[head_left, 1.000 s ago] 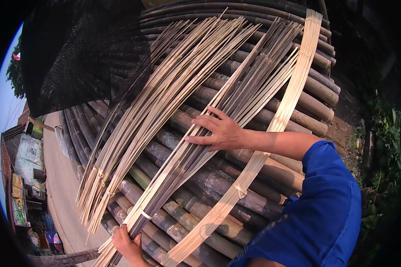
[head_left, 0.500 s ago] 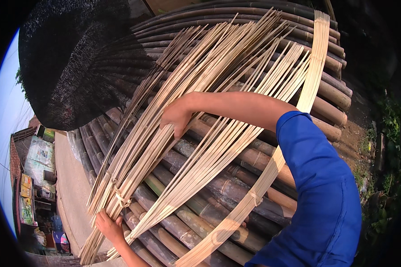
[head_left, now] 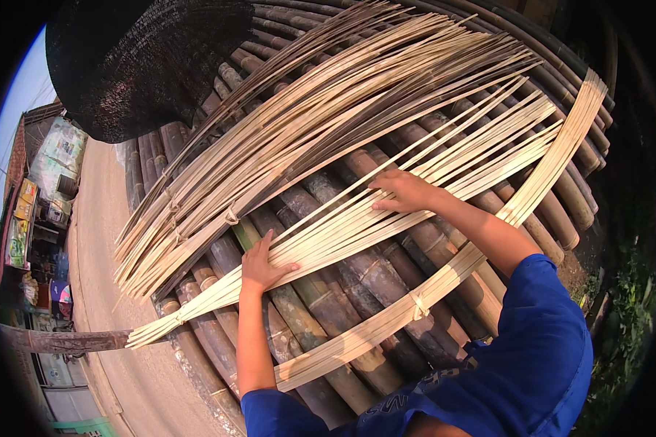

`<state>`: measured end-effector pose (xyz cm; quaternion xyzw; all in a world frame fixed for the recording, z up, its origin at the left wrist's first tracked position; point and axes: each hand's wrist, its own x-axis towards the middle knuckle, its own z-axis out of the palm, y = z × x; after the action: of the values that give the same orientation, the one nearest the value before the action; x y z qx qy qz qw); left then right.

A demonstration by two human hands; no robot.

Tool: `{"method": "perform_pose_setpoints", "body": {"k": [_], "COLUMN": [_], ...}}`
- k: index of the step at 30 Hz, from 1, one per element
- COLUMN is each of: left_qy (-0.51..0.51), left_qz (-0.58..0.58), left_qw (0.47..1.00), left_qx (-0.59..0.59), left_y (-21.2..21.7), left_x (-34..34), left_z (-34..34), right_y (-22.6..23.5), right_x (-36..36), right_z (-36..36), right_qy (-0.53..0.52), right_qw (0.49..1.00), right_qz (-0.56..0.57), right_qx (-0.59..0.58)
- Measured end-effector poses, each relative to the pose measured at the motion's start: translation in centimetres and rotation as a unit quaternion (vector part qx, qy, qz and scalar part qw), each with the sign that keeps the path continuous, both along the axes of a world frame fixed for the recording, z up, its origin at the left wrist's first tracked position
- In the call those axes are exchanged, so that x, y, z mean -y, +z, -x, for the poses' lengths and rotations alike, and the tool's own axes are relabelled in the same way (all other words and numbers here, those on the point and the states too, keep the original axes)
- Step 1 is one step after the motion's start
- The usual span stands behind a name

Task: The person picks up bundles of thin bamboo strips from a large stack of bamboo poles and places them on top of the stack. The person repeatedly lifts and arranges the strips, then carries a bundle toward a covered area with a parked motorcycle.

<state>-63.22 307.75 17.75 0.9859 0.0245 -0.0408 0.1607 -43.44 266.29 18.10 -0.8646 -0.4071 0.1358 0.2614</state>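
Note:
A fanned bundle of pale bamboo strips [head_left: 328, 246] lies slantwise across a bed of bamboo poles, its narrow end toward the lower left. My left hand [head_left: 262, 266] rests on this bundle near that end, fingers stretched and thumb apart. Farther up, my right hand [head_left: 404, 191] touches the upper edge of the same strips with its fingers apart. Beyond both hands lies a larger heap of tied bamboo strips [head_left: 291, 127], some pale and some dark. Closer to me, another flat strip bundle [head_left: 379, 331] curves along, bound with a knotted strip tie.
Round bamboo poles [head_left: 350, 291] lie side by side under everything. Black netting [head_left: 138, 65] hangs at the upper left. A paved road [head_left: 98, 233] runs along the left, with a stall [head_left: 23, 218] beyond. Plants [head_left: 627, 320] grow at the right.
Both hands have left the larger heap and are now on the pale fanned bundle. My right hand moved right, my left hand up and right. The view has shifted and turned.

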Motion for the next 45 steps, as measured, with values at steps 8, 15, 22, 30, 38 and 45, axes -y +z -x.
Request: {"method": "perform_pose_setpoints", "body": {"k": [8, 15, 22, 30, 38, 45], "left_qy": [-0.056, -0.065, -0.043, -0.088, -0.041, 0.088], "left_qz": [-0.083, -0.127, -0.138, -0.004, -0.083, -0.112], "left_qw": [0.995, 0.968, 0.944, 0.988, 0.986, 0.984], "left_qx": [-0.024, 0.207, 0.296, 0.126, 0.141, 0.104], "left_y": [0.1, 8.4, 15.0, 8.5, -4.1, -4.1], "left_x": [0.8, 2.2, 7.7, 20.8, 13.0, 9.0], "left_z": [1.5, 4.8, 0.7, -14.3, -9.3, -2.0], "right_y": [-2.0, 6.3, 16.6, 11.1, 0.9, 0.9], "right_x": [3.7, 2.5, 5.8, 18.9, 18.2, 14.8], "right_z": [5.6, 3.5, -0.9, -10.6, 2.5, 9.5], "right_qy": [-0.019, -0.100, -0.150, -0.389, -0.303, -0.259], "right_qw": [0.938, 0.835, 0.788, 0.783, 0.936, 0.964], "right_qz": [0.098, -0.064, -0.079, 0.257, 0.172, -0.062], "right_qx": [0.333, 0.537, 0.592, 0.410, 0.056, 0.000]}}
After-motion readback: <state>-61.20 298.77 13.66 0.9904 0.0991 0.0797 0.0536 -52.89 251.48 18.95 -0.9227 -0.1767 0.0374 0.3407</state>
